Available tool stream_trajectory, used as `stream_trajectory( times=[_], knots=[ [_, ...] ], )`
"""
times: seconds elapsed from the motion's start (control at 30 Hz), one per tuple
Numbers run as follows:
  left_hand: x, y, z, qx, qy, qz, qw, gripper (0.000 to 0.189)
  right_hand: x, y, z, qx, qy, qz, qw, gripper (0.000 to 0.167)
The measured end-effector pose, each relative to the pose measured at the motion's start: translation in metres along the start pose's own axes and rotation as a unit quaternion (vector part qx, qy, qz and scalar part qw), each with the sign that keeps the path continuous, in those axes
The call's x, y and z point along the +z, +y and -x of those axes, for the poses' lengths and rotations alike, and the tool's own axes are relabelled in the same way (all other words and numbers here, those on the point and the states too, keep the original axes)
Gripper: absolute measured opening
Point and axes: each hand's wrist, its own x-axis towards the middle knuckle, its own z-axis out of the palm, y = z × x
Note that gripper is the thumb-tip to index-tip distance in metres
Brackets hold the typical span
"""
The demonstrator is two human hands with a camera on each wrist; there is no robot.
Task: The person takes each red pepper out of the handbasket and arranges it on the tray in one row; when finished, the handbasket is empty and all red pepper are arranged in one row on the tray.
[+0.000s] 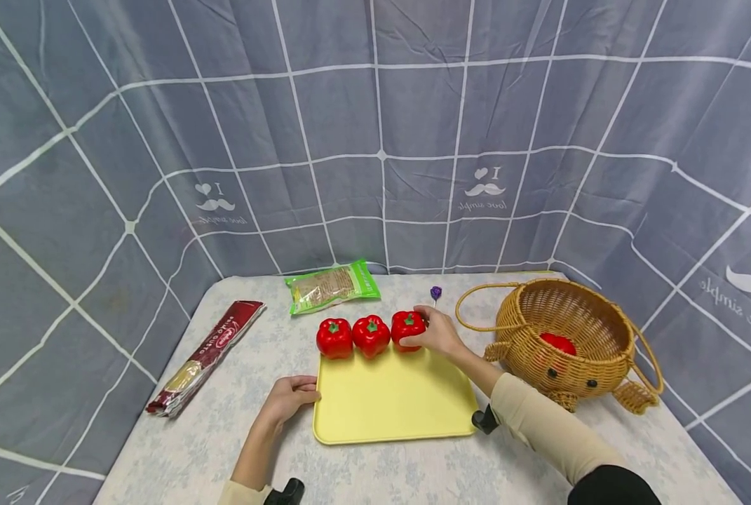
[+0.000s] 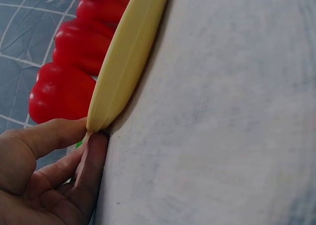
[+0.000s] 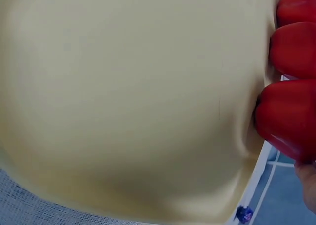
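A yellow tray [image 1: 395,403] lies on the table, with three red bell peppers in a row along its far edge: the left pepper [image 1: 334,339], the middle pepper [image 1: 371,336] and the right pepper [image 1: 405,325]. My left hand [image 1: 285,400] pinches the tray's left rim between thumb and fingers, also seen up close in the left wrist view. My right hand [image 1: 438,332] holds the right pepper, its thumb on the near side and its fingers around the far side. In the right wrist view only a bit of that hand shows beside the pepper.
A wicker basket [image 1: 577,368] with a red item [image 1: 558,343] inside stands at the right. Behind my right hand lies a small purple lollipop-like thing [image 1: 435,292]. A green-edged food packet [image 1: 332,286] is at the back, a dark red pasta packet [image 1: 205,358] at the left. Curtains enclose the table.
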Motion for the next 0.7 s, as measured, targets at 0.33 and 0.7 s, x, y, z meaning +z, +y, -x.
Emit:
stream_trajectory(
  times=[0.33, 0.7],
  knots=[
    [-0.0022, -0.0008, 0.001, -0.01, 0.001, 0.011, 0.9999, 0.036, 0.0025, -0.0021, 0.002, 0.005, -0.018, 0.017, 0.9997, 0.086],
    [-0.0003, -0.0004, 0.0, -0.009, -0.006, 0.014, 0.9999, 0.035, 0.0017, -0.0008, 0.0028, 0.013, -0.023, 0.024, 0.9994, 0.09]
  ],
)
